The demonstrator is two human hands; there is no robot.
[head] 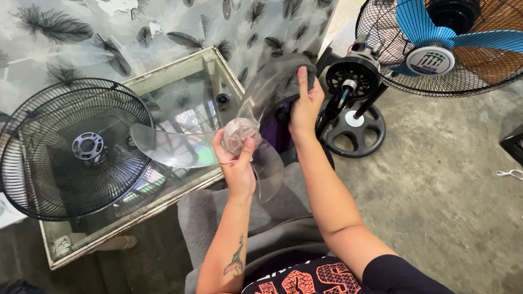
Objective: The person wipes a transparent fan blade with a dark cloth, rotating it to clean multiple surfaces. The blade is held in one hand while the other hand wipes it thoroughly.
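So this looks like the blade-cleaning bit of a fan teardown, as far as I can judge. The left hand (237, 166) has its fingers pinched around the hub of a clear plastic fan blade (236, 133), holding it up over the lap, just in front of the glass-topped table (148, 81). The right hand (305, 105) is pressed flat against the upper lobe of the blade with what seems to be a dark cloth (278, 131) bunched behind it, though I can't really tell how much of the cloth it's gripping since the blade and fingers hide most of it. So: left is closed on the hub, right is flat and pushing more than clamping. The black wire guard (74, 149) is lying on the table, well apart from the blade, and the bare motor head (349, 81) of the stripped fan sits just beside the right hand on its round black base (354, 132). A second fan with blue blades (454, 29) stands behind that, fully assembled. My guess is one lobe is getting wiped, so the next move calls for turning the hub in the left fingers to bring another lobe under the cloth, while keeping a gentle hold, because that thin plastic looks like it would flex or crack if it's squeezed hard.
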